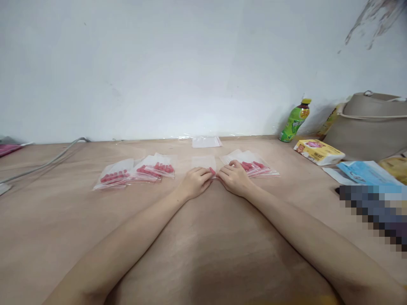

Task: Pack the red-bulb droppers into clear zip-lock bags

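Observation:
My left hand [199, 182] and my right hand [234, 178] meet at the near edge of a clear zip bag [204, 162] lying on the table. Both hands are closed, their fingers pinching the bag's edge from either side. A small red piece [212, 171] shows between the fingertips; the rest of the bag's contents is hidden. To the right, overlapping zip bags with red pieces [257, 165] lie beside my right hand. On the left are more filled zip bags, one group [155, 167] close by and another [114, 174] farther out.
A stack of flat zip bags [206, 142] lies by the wall. At right stand a green drink bottle [294, 122] and a grey-beige bag [369, 127], with a yellow tissue pack [319, 151] and a blue packet [369, 171] nearby. A grey cable [52, 160] crosses the left side.

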### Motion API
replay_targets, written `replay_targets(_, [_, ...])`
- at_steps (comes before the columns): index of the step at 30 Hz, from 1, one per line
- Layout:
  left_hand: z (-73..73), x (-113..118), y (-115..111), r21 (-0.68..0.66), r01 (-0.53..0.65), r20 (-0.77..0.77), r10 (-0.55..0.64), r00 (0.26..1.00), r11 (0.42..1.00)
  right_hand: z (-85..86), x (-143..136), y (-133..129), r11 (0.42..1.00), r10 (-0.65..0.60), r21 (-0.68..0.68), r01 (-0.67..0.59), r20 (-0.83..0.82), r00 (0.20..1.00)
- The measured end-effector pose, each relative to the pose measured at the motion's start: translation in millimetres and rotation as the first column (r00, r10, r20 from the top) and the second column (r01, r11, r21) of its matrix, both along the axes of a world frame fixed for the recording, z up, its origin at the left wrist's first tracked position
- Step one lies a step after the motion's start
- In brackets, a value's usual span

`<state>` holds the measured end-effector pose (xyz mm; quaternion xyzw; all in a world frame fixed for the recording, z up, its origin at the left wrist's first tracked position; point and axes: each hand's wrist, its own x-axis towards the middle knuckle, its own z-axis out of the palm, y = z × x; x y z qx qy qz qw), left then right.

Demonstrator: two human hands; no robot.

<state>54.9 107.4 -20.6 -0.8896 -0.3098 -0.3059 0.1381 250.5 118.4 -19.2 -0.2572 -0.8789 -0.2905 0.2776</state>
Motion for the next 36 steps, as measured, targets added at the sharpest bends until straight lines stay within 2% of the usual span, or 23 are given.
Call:
replay_targets(15, [2.6, 4, 0, 0.170, -0.018, -0.139, 0.042, 0.989, 0.985, 2.6, 0, 0, 1.000, 0.025, 0.003, -0.025, -0.020, 0.999])
replay_targets(25, [5.9, 6, 0, 0.212, -0.012, -0.230, 0.062, 0.971, 0.977, 1.3, -1, -1, 0.995, 0.047, -0.091, -0.050, -0.039, 0.998])
replay_targets(36, [11.0, 9, 3, 0.242, -0.006, -0.247, 0.067, 0.967, 0.970, 2.1, -2, -4, 0.998, 0.003, -0.056, -0.007, -0.062, 0.998])
